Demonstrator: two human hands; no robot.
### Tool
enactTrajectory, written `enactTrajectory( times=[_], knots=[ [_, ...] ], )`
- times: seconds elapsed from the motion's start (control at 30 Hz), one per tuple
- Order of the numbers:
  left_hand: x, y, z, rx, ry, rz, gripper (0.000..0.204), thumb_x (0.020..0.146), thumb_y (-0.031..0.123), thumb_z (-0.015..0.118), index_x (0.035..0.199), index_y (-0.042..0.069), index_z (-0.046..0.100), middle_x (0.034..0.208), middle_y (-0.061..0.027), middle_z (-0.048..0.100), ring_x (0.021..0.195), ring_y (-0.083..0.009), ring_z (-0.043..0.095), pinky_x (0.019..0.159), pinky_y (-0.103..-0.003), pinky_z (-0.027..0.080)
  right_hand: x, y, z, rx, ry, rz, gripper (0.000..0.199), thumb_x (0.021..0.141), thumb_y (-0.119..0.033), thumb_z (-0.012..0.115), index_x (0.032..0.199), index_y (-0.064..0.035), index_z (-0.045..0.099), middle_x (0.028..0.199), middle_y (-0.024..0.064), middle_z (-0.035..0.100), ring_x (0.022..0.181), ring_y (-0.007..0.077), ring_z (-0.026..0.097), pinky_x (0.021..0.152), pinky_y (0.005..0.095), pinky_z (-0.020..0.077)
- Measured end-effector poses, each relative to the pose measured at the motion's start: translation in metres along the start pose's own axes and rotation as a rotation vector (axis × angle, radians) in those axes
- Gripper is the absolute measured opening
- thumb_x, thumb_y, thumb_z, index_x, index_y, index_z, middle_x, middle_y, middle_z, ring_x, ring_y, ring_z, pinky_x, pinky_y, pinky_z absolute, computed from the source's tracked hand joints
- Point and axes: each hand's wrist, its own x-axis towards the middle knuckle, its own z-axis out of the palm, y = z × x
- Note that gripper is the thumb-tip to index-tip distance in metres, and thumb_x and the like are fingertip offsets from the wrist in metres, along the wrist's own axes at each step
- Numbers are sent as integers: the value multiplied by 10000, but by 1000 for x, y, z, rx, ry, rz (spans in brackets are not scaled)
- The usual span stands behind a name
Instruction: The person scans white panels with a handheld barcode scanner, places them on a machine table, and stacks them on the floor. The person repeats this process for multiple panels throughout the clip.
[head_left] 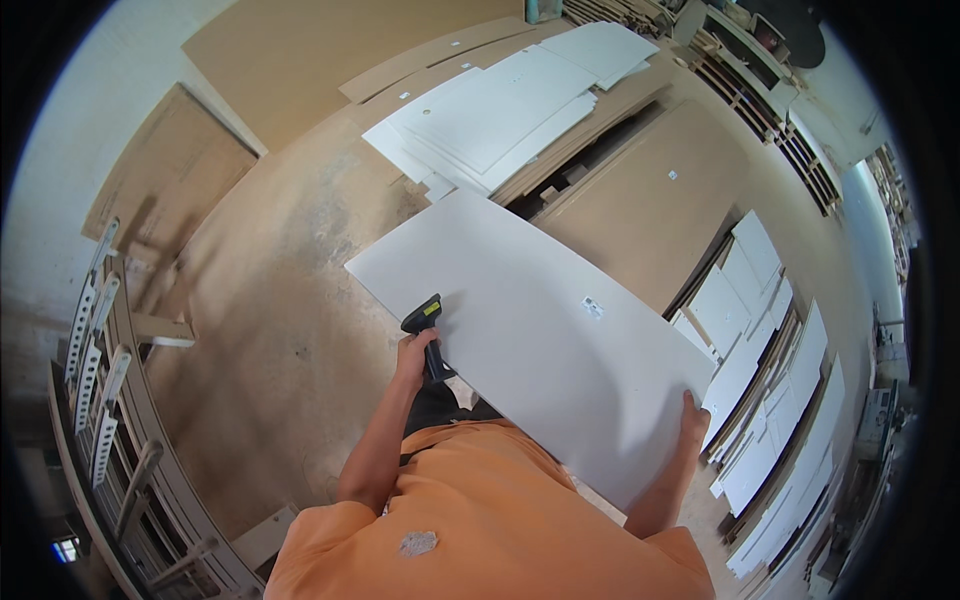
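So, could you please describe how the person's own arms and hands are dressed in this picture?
Both forearms are bare, with no gloves, watch or rings visible on the left hand or the right hand. The only clothing on the arms is the short sleeves of an orange T-shirt, which end above the elbows. The shirt has a small pale patch on its front.

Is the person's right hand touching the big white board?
Touching. The head view shows the right hand lying flat on the near edge of the big white board, with no gap between them.
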Motion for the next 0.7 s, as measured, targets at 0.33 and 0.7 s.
enactTrajectory(
  times=[0.33, 0.7],
  knots=[
    [346, 101, 16, 140, -210, -318, 284, 807, 381, 703, 892, 118, 641, 762, -4, 608, 626, -122, 558, 528, -292, 437, -139, -241, 112, 232, 374, 378, 587, 883, -405, 680, 1111, 135, 632, 1051, 288, 683, 964, 398, 674, 853, 442, 526],
    [569, 308, 78, 472, -482, -279, 320, 795, 420, 705, 752, 111, 636, 599, 13, 569, 402, -108, 460, 363, -259, 297, -216, -534, 328, 1394, -130, 580, 429, 947, -263, 636, 1208, 58, 523, 1095, 167, 627, 923, 298, 667, 739, 441, 586]
  ],
)
